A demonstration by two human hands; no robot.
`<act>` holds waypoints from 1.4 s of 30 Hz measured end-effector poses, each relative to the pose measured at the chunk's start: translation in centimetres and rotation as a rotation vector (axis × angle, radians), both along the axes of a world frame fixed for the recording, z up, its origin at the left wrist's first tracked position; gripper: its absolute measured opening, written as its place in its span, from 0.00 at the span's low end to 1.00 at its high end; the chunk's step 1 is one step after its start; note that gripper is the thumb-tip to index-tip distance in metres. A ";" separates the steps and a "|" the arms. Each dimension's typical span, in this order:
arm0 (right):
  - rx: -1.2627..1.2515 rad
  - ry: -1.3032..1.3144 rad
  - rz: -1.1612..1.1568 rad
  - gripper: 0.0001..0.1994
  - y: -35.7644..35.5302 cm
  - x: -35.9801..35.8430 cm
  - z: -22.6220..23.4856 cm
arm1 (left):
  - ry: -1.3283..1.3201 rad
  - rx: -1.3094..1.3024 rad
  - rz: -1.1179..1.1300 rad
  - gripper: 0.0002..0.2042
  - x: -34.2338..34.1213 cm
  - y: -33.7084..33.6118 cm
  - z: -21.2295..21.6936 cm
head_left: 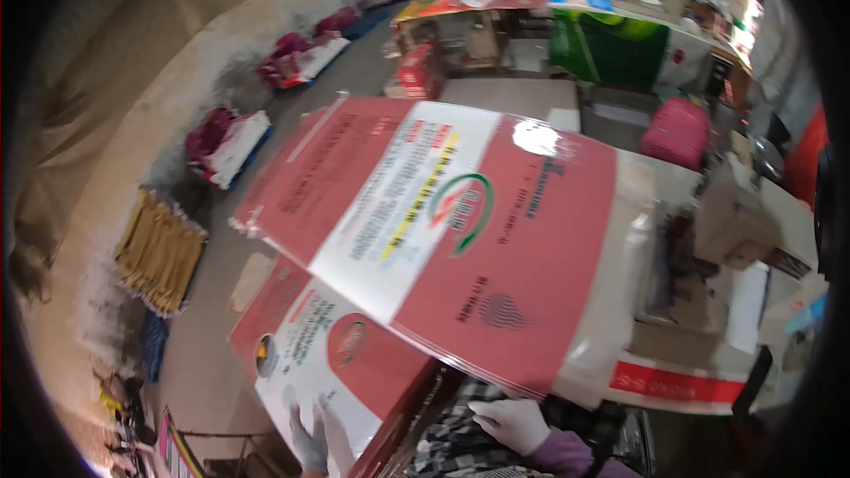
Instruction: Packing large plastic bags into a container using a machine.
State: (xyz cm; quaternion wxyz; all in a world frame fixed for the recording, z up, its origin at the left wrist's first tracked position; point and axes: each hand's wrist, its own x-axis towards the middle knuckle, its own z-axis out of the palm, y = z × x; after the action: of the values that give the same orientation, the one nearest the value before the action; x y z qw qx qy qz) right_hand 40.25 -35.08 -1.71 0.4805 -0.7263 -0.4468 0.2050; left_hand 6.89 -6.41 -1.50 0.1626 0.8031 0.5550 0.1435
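Note:
A large red-and-white printed plastic sheet or bag (567,239), glossy and with a see-through right end, lies slantwise across the table. Below its left part is a stack of similar red-and-white printed bags (398,363), partly covered by it. My left hand (310,438), in a pale glove, is over the near end of this stack with fingers spread; whether it presses on the bags is unclear. In a white glove and purple sleeve, my right hand (515,425) is in front of the large sheet's near edge, over my checked clothing. Its fingers point left, slightly apart, with nothing visible in them.
A red-and-white edged board (677,382) and a brown cardboard box (735,221) are at right. Farther back are a pink bag (676,130) and a green panel (611,49). Along the left wall sit a brown folded bundle (159,252) and several purple-and-white bundles (226,146).

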 end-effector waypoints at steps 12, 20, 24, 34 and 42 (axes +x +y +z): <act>-0.147 -0.700 -0.391 0.22 -3.4 6.8 -0.3 | 0.067 0.219 -0.032 0.31 33.1 14.4 -1.9; -0.046 -0.459 -0.211 0.18 -5.3 1.7 -1.1 | -0.165 0.270 -1.164 0.22 42.8 -6.1 6.3; 0.060 -0.389 -0.082 0.12 -6.6 0.1 1.8 | 0.127 0.326 -1.360 0.18 42.9 -20.1 3.8; 0.012 -0.095 -0.789 0.15 -6.9 11.6 6.8 | -0.464 -0.977 -0.917 0.04 43.1 -16.0 4.5; 0.041 0.340 -0.434 0.18 -4.2 12.6 3.8 | -0.485 -0.890 -1.045 0.04 43.5 -15.3 6.0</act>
State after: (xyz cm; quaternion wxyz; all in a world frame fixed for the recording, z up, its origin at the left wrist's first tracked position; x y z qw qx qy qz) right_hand 52.88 -39.25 2.14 0.5958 -0.7504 -0.1977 0.2070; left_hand 50.34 -21.71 4.48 0.6396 0.7667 0.0530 -0.0183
